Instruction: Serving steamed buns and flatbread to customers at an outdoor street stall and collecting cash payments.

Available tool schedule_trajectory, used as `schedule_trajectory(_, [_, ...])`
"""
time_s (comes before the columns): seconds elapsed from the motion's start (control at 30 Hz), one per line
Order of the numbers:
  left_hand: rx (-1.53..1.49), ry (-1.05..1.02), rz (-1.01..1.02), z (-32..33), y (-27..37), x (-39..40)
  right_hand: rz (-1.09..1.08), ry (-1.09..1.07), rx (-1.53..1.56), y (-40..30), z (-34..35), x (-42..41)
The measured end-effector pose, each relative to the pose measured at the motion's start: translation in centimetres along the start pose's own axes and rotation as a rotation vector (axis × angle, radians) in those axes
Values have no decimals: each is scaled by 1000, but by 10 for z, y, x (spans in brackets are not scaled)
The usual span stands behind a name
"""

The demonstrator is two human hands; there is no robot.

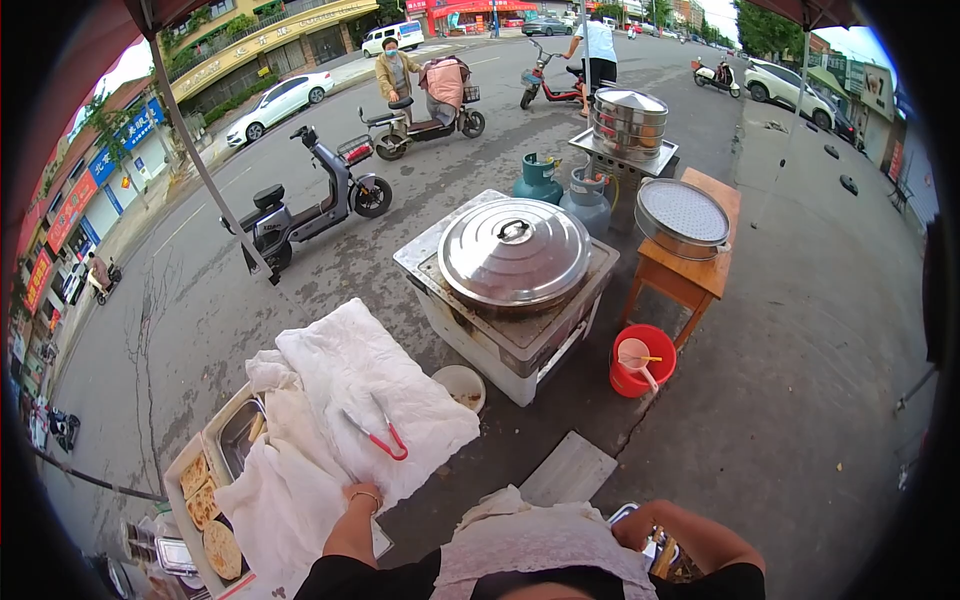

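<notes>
My left hand [364,496], with a bracelet at its wrist, rests at the near edge of a thick white cloth [375,382]; its fingers are partly hidden. Metal tongs with red handles [388,442] lie on the cloth beyond it. At the left, flatbreads [223,550] lie in a white foam box [178,491], beside a steel tray [238,442] partly under the cloth. My right hand [632,527] is by my apron [540,536] at the right, near a metal-rimmed container [621,512]; its fingers are hidden, so its grip is unclear.
A large lidded pan [514,251] stands on a stove ahead [480,337]. Behind are gas cylinders [587,202] and a steamer [628,124]. A wooden table [694,281] holds another steamer; a red bucket [643,379] stands below. A scooter [315,202] and people are on the road.
</notes>
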State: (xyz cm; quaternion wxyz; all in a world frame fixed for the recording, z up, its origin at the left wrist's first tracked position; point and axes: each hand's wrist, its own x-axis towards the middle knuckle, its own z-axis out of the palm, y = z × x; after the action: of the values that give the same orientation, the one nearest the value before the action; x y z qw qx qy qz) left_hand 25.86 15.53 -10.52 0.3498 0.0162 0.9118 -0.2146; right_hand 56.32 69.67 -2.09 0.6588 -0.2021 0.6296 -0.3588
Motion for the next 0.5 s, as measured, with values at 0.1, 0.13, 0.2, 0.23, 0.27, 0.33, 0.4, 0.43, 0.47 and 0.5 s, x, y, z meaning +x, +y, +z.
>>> schedule_trajectory(0.1, [11,10,16,6,-3,5,-16,3,2,-3,1,-1])
schedule_trajectory(0.13, [8,15,17,5,-1,3,-14,4,4,-4,1,-2])
schedule_trajectory(0.2, [7,19,20,-2,2,-3,-8,-10,-10,-8,0,-4])
schedule_trajectory(0.23, [3,12,15,-7,4,-8,-7,-9,-8,-7,2,-3])
schedule_trajectory(0.27, [-1,4,10,-9,5,-10,-11,13,12,-6,3,-3])
schedule_trajectory(0.33, [-8,0,0,-9,2,-11,-17,32,27,-3,5,-1])
schedule_trajectory(0.4, [-15,-5,-7,-9,1,-12,38,0,33,2,3,5])
schedule_trajectory(0.43, [-14,-7,2,-10,1,-13,38,0,33,2,2,5])
schedule_trajectory(0.47, [-12,-10,10,-11,2,-14,43,-12,34,2,1,4])
schedule_trajectory(0.5, [-10,-10,12,-14,3,-17,49,-23,36,0,0,3])
